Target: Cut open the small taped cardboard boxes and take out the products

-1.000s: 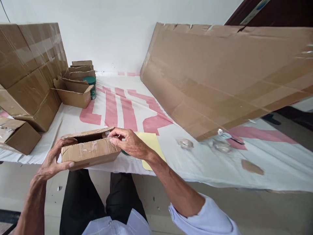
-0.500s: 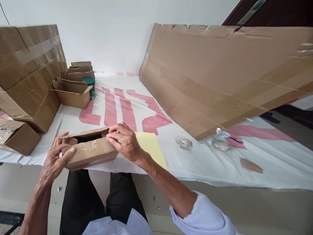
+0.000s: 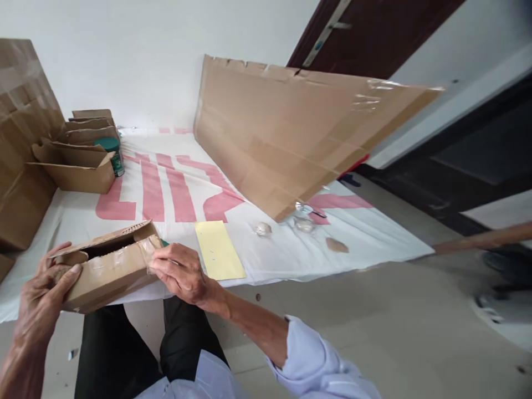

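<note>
A small cardboard box is held at the table's front edge, slightly tilted, its top partly open with a dark gap. My left hand is closed around its left end, thumb on the near side and fingers behind. At the right end, my right hand pinches the corner of the box; whether a flap or tape lies between those fingers is hidden. Just behind that corner shows a bit of something green. A yellow sheet lies flat to the right of my right hand.
Open small boxes and a green-lidded can stand at the back left, beside stacked large cartons. A big cardboard sheet leans at the back right. Small clear-wrapped bundles and a brown scrap lie on the white cloth.
The view has turned to the right, so everything sits further left. My right hand has shifted from the box's opening to its right end corner. My left hand keeps its hold.
</note>
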Action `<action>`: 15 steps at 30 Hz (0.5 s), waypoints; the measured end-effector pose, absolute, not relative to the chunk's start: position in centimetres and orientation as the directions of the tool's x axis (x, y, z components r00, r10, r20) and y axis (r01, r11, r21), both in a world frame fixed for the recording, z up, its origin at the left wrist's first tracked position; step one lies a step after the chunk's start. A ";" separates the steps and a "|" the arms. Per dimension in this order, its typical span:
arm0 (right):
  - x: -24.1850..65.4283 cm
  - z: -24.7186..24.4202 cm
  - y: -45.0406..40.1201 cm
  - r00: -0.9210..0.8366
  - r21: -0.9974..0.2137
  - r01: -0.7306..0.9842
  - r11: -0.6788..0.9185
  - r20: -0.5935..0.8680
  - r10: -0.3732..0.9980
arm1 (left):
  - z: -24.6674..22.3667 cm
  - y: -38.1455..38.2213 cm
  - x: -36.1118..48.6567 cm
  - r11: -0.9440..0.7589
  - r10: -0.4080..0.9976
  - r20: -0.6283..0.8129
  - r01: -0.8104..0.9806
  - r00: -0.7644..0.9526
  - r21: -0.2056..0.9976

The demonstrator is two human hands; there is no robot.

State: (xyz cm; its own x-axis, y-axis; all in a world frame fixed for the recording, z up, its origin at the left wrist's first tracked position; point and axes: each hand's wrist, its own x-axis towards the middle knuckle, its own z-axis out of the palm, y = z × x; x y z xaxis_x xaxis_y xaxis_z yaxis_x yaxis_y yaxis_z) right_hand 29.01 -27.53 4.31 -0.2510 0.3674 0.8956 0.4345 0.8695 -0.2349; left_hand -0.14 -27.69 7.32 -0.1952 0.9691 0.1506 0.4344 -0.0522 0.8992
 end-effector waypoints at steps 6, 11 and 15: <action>33.6 5.6 -30.9 0.080 -0.673 0.408 0.616 0.699 0.711 | 7.2 -27.3 -0.5 0.001 0.967 0.124 0.492 -0.222 0.871; 41.5 2.3 -28.9 0.360 -0.904 0.358 0.233 0.363 0.859 | 6.4 -27.2 -1.0 -0.046 0.959 0.178 0.497 -0.220 0.867; 44.7 -1.4 -27.6 0.375 -0.931 0.348 0.114 0.250 0.893 | 5.9 -27.0 -1.6 -0.056 0.962 0.183 0.508 -0.202 0.859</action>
